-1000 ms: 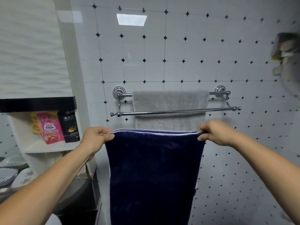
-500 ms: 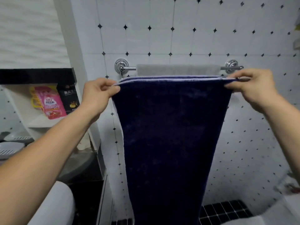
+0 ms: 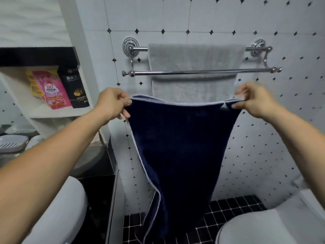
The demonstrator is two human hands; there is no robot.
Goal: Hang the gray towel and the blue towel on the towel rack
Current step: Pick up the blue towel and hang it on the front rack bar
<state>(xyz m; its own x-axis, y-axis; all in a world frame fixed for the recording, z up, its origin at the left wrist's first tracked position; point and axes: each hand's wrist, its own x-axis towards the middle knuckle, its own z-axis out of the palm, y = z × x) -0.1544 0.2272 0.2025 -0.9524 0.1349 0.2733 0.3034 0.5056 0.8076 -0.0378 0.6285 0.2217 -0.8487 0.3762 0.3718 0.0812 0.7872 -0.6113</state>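
— Blue towel?
— Dropped back to mid-frame, below the front rail of the rack; left hand and right hand pinching its top corners.
— Gray towel?
— Draped over the back rail already. Blue not yet hung.

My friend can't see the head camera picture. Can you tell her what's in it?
Two hands, left hand and right hand, hold a blue towel by its top corners below a wall towel rack, where a gray towel already hangs.

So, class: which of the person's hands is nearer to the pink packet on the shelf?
Left. The left hand grips the blue towel corner just right of the pink packet; the right hand holds the opposite corner, far across the towel.
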